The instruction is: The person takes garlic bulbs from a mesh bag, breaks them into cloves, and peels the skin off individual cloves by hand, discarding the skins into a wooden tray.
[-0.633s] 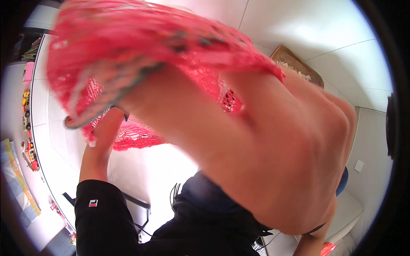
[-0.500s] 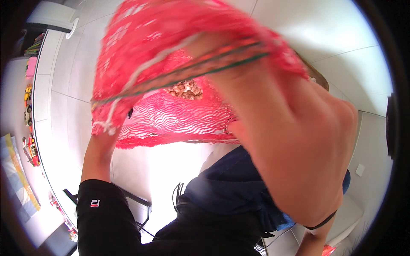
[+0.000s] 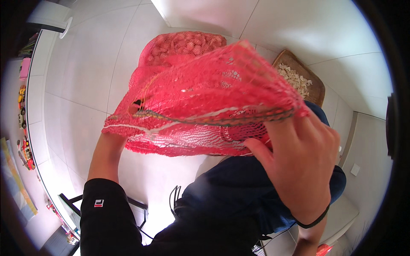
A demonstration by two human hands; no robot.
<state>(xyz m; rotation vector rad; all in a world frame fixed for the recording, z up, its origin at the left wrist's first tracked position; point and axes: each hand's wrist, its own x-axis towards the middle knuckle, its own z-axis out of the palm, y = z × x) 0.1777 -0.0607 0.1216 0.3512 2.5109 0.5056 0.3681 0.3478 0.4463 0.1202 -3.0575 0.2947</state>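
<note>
A red mesh bag (image 3: 188, 94) with a drawstring-like cord at its mouth stretches between my hands. My left hand (image 3: 114, 136) is inside the mouth at the left, its fingers hidden under the red netting. At the right my right hand (image 3: 299, 145) has its fingers closed over the bag's rim, while its thumb stands apart toward the opening. A striped green and orange band and a white cord run along the edge. Through the far netting show many small pinkish-brown rounded pieces (image 3: 183, 42), of a kind I cannot make out.
A brown woven tray (image 3: 314, 81) holding pale flaky pieces (image 3: 294, 79) lies on the tiled floor at the far right. Toy vehicles (image 3: 25, 149) line a shelf at the left. A black metal frame (image 3: 136, 205) and cable are near my left sleeve.
My right hand and forearm have drawn back from over the bag to its right side. The bag's far part, lifted before, has come lower, bringing the filled end and the tray into sight.
</note>
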